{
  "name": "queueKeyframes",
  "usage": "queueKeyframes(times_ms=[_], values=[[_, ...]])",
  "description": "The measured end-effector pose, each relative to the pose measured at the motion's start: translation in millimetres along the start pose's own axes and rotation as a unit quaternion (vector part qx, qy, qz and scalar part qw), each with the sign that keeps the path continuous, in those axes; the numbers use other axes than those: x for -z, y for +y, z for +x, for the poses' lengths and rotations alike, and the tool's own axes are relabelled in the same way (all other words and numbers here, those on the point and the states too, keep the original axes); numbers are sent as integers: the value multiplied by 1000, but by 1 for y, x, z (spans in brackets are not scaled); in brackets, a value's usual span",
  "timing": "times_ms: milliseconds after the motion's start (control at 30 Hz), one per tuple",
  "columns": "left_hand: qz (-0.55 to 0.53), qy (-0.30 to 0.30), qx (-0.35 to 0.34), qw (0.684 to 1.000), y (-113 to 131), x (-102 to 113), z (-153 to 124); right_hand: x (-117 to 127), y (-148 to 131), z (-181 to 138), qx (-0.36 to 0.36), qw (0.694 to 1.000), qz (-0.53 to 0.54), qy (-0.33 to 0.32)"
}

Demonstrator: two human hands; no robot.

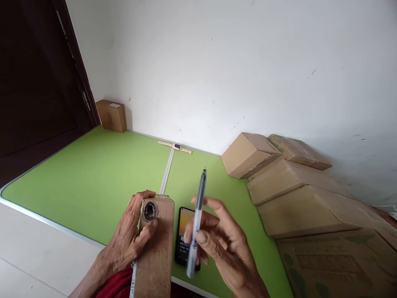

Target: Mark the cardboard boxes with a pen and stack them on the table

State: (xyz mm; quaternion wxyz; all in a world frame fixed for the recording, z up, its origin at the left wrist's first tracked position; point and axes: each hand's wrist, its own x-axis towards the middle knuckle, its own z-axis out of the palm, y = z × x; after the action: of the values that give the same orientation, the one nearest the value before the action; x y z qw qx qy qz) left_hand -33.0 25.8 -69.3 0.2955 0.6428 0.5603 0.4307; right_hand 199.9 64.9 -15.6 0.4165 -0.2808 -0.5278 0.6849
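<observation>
My left hand grips the far end of a long brown cardboard box that rests on the green table. A dark scribbled mark shows on the box's end, just by my thumb. My right hand pinches a grey pen upright between thumb and fingers, tip pointing away, a little blurred. A black phone with a lit screen lies on the table between the box and my right hand, partly hidden by the pen.
Several cardboard boxes are stacked along the table's right side against the white wall. A small box stands in the far left corner. A watch-like strap lies at the far edge. A dark door is at left.
</observation>
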Motion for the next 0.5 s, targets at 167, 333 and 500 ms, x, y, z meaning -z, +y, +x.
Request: queueKeyframes(times_ms=[167, 333, 500], values=[[4, -13, -38, 999, 2, 1, 1, 5, -11, -13, 35, 995, 32, 88], [11, -48, -65, 997, 4, 2, 3, 5, -9, -14, 110, 978, -36, 176], [16, -57, -83, 995, 2, 1, 3, -9, 6, -6, 219, 906, -168, 321]])
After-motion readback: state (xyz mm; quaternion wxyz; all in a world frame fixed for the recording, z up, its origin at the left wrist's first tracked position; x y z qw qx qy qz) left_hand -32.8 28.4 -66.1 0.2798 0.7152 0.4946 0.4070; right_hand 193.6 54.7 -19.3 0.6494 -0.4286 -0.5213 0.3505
